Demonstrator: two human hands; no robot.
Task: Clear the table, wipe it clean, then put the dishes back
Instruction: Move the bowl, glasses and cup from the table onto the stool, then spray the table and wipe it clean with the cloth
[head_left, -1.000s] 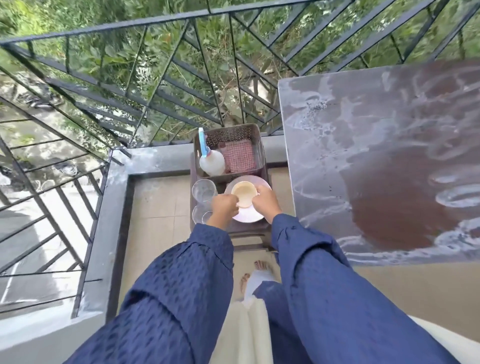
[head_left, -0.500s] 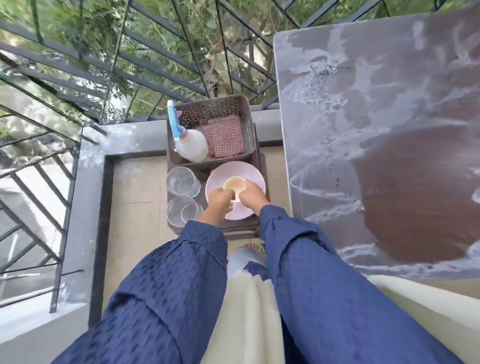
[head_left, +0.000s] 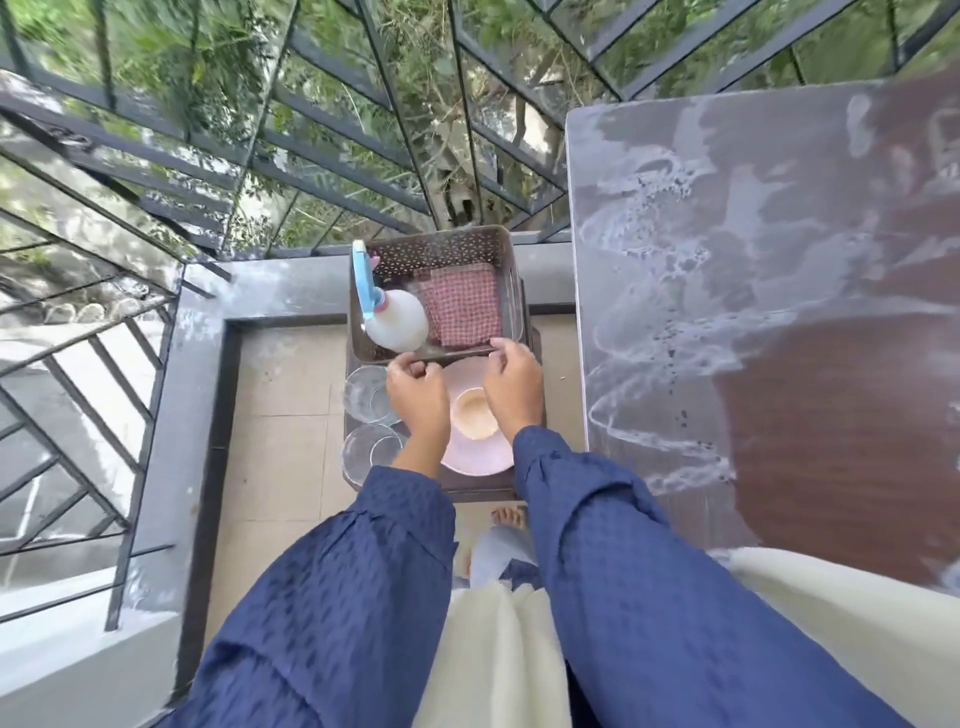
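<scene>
**Head view.** The surface (head_left: 779, 322) is recorded at 3 o'clock, bare of dishes and streaked with wet white residue; wiping is judged unfinished. The dishes are found on a low dark stand (head_left: 483, 488) at 9 o'clock of the surface. A pink plate (head_left: 478, 462) carries a small bowl (head_left: 474, 415), upright. One glass (head_left: 363, 395) and a second glass (head_left: 371, 449) are set just beside the plate at its 9 o'clock. A perforated basket (head_left: 436, 249) is placed at 12 o'clock of the plate.

The left hand (head_left: 418, 400) and right hand (head_left: 511, 387) are held over the plate, fingers bent at the basket's near rim. Whether either grip is closed on the rim cannot be told.

**Risks.**
- The glasses could be toppled by the left sleeve, being close under it.
- The bowl could be struck if the basket is dragged toward 6 o'clock.
- Dishes returned to the wet surface could slide or pick up residue.

**Orientation.** The spray bottle (head_left: 397, 319) is noted in the basket with its long axis from 11 to 5 o'clock and its blue trigger head toward 11. The checked cloth (head_left: 460, 304) is folded flat at its 3 o'clock.
</scene>
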